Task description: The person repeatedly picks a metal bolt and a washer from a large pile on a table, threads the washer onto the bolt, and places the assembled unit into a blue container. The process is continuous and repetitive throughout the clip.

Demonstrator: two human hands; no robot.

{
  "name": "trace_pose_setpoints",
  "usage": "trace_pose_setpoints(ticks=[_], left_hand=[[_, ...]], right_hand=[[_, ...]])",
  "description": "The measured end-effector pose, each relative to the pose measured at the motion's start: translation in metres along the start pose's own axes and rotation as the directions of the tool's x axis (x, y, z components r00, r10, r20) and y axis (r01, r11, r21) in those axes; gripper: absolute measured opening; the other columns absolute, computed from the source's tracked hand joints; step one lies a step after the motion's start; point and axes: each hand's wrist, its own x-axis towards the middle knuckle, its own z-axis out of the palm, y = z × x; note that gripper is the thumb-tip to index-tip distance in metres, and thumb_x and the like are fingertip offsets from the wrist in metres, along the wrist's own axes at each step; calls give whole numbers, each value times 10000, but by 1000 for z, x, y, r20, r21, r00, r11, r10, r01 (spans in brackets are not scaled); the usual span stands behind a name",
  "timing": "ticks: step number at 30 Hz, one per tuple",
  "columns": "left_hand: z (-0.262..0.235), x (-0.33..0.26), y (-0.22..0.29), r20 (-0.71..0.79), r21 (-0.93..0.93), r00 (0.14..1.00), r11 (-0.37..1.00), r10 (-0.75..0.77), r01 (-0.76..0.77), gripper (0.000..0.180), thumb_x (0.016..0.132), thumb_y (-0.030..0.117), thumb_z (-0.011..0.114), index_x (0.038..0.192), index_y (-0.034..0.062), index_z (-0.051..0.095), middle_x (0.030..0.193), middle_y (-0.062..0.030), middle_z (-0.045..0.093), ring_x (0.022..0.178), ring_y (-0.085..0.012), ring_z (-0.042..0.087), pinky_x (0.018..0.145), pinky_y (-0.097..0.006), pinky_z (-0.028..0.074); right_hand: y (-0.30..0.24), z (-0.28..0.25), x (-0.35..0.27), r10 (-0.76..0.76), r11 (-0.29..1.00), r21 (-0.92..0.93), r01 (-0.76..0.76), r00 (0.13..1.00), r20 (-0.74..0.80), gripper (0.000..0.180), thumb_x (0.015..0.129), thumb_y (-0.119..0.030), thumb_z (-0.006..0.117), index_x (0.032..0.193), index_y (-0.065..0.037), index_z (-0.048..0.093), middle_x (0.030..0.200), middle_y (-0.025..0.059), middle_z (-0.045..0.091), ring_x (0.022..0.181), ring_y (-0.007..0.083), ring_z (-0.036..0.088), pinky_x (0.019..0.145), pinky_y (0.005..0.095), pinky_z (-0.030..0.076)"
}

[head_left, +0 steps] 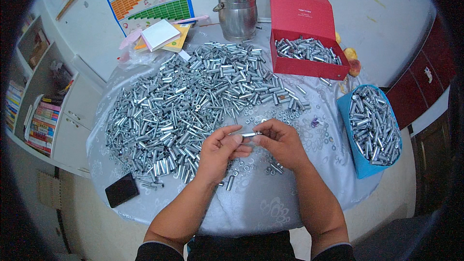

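Observation:
Over the near middle of the table, my two hands meet at a small silver expansion bolt [249, 135], held roughly level. My left hand [221, 152] grips its left end between thumb and fingers. The fingertips of my right hand [282, 142] pinch its right end, where a nut or washer seems to sit, though it is too small to be sure. A big heap of loose metal sleeves and bolts [179, 101] spreads beyond and left of my hands. Small nuts and washers [285, 116] lie scattered just past my right hand and under both hands.
To the right stands a blue bin [344, 116] full of metal bolts. An open red box [309, 69] at the back right holds more. Behind the heap are a metal pot [238, 14] and notebooks [160, 35]. A black phone [122, 190] lies near the left edge.

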Motion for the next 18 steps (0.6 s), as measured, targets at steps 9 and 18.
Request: trace_pose_setpoints(ticks=[9,18], left_hand=[[-3,0,-5,-24,25,998,998,53,-52,181,915,-11,620,1094,-42,630,932,-159,704,801,-222,715,733,-316,612],[-4,1,-5,-45,45,994,995,96,-94,179,907,-44,616,1084,-47,636,947,-163,705,837,-231,720,751,-311,614]], right_hand=[[-7,2,-1,44,999,-21,-44,999,-7,141,888,-69,694,1013,-8,669,838,23,651,726,86,597,654,243,487],[-8,0,0,79,997,20,-79,997,21,151,916,-74,662,1030,23,643,813,48,654,707,107,607,651,260,507]])
